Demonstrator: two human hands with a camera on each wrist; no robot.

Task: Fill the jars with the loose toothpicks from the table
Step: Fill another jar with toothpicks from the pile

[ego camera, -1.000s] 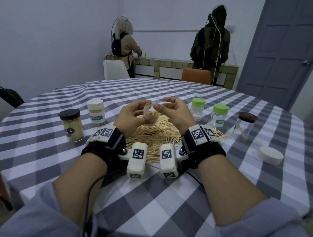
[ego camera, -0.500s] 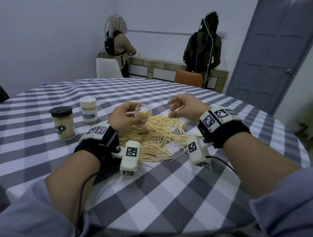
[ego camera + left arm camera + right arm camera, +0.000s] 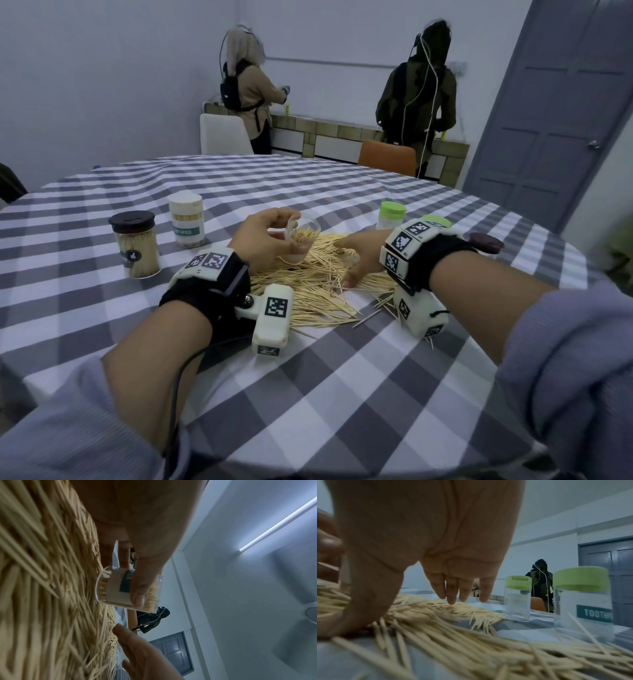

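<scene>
Across the round table [image 3: 342, 394], a grey-and-white checked cloth ran to the near edge, with a broad bare stretch between the person's forearms and another across the far side toward two chairs. At the centre lay the loose toothpicks [image 3: 308, 291], a wide flat heap with strays trailing toward the right wrist. Left of the heap stood a dark-lidded jar [image 3: 135, 245], packed full, and behind it a white-lidded jar [image 3: 186, 219], its teal label lettered but too blurred to read. Right of the heap stood two green-lidded jars [image 3: 518, 597], nearly empty; the nearer one [image 3: 582, 601] bore a teal label reading "TOOT", the rest cut off, with a single toothpick leaning on it. A dark brown lid [image 3: 486, 242] showed beyond the right wrist. The left hand [image 3: 263, 240] held a small clear jar [image 3: 301, 240] tilted above the heap, thumb and fingers curled round it, some toothpicks inside. The right hand [image 3: 359, 260] lay lowered onto the heap, fingers [image 3: 452, 592] straight and together, thumb down among the sticks, gripping nothing visible.
</scene>
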